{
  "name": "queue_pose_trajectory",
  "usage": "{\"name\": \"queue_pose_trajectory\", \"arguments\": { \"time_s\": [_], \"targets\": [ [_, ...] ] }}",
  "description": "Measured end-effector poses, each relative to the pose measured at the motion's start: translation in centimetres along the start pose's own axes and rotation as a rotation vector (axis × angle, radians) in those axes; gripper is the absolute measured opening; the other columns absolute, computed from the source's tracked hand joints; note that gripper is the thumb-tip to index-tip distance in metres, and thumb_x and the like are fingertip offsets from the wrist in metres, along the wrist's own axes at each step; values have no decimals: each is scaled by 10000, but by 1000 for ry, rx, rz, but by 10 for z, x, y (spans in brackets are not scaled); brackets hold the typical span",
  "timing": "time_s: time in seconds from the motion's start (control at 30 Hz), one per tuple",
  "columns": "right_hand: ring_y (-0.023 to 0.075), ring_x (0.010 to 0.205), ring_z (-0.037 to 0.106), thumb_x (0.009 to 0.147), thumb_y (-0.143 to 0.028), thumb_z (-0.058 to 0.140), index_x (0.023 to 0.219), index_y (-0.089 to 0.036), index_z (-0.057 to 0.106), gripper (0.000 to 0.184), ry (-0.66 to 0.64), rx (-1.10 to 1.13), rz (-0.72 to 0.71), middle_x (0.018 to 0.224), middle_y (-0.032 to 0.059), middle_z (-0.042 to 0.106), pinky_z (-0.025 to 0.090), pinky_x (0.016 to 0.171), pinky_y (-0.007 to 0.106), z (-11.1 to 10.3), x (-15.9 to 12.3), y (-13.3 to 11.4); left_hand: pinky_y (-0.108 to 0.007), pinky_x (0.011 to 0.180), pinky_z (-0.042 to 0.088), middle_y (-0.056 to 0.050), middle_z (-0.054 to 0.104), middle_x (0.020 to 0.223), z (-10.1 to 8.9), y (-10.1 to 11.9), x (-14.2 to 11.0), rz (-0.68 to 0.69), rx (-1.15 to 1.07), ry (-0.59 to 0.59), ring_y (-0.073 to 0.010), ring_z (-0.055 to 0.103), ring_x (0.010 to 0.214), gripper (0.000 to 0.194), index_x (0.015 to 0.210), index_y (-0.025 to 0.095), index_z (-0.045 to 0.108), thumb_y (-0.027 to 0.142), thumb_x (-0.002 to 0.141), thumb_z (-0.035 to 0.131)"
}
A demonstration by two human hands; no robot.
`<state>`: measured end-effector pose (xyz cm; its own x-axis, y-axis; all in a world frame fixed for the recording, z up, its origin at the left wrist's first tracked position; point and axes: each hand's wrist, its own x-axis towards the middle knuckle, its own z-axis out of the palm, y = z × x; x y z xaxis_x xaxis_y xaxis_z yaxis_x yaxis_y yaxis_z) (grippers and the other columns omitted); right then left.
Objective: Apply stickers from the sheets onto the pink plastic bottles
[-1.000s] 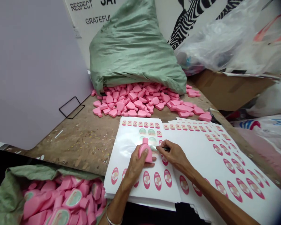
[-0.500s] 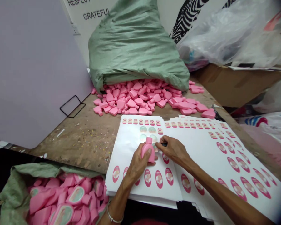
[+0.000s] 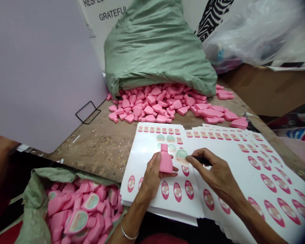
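Observation:
My left hand [image 3: 154,169] is closed around a small pink toy bottle [image 3: 165,163], cap end away from me, its visible face plain. Pinched at the fingertips of my right hand [image 3: 209,166] is a green-and-cream sticker [image 3: 181,156], apart from the bottle and just right of it. The same hand grips a slim black tool [image 3: 202,160] whose kind I cannot make out. Under both hands lies a stack of printed sticker sheets [image 3: 152,203]; more green stickers [image 3: 170,138] show on the top sheet beyond the bottle.
A second spread of sticker sheets [image 3: 218,152] covers the right side. Pink bottles [image 3: 148,110] spill from a green sack [image 3: 160,51] at the back. Lower left, an open sack [image 3: 32,210] holds bottles with stickers. Another person's hand [image 3: 1,152] appears at far left, beside a grey panel [image 3: 45,67].
My right hand has moved right, away from the sheet, and the green sticker now shows lifted at its fingertips. The bottle stays in my left hand. The view has shifted slightly left.

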<state>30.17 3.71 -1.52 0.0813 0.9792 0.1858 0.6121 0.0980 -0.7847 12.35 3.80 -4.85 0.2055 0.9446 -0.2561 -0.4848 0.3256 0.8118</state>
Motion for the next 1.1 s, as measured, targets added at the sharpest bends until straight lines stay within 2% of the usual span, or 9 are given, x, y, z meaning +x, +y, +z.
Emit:
{"name": "queue_pose_trajectory", "arguments": {
  "time_s": [0.13,0.3,0.5,0.77,0.97,1.1],
  "targets": [
    [140,614,557,799,-457,597,767,-215,561,246,39,4,-66,704,13,612,475,589,269,13,-14,-9,-453,753,562,-157,680,952,7,3,-5,-65,-86,8,-263,680,786,548,1045,75,620,564,864,450],
    [152,626,555,796,-457,606,781,-218,565,243,89,-72,-85,707,26,616,481,606,286,23,-19,-7,-428,769,565,-145,670,1040,8,1,-8,-81,-141,28,-272,660,903,515,1088,107,629,540,875,449],
    [159,629,552,799,-442,602,782,-224,572,221,70,-117,-120,720,26,619,476,614,304,27,-22,-13,-373,763,566,-126,660,1074,5,-1,-10,-70,-155,36,-268,642,967,469,1043,125,634,529,874,465],
    [160,635,554,803,-443,600,791,-220,580,224,42,-135,-149,735,29,628,477,630,314,31,-22,-13,-309,756,556,-117,673,1034,4,0,-10,-65,-154,42,-250,648,969,485,1068,119,623,536,859,491],
    [155,621,545,809,-431,593,771,-218,576,217,46,-133,-161,725,28,622,470,614,308,30,-22,-13,-306,754,551,-109,694,934,6,1,-10,-83,-183,10,-231,667,905,483,1062,107,628,520,885,452],
    [154,618,543,815,-432,585,766,-211,572,227,43,-152,-177,715,28,619,466,613,304,28,-21,-15,-290,727,551,-99,695,898,7,3,-11,-74,-187,24,-217,672,854,475,1023,101,633,524,867,483]
  ]
}}
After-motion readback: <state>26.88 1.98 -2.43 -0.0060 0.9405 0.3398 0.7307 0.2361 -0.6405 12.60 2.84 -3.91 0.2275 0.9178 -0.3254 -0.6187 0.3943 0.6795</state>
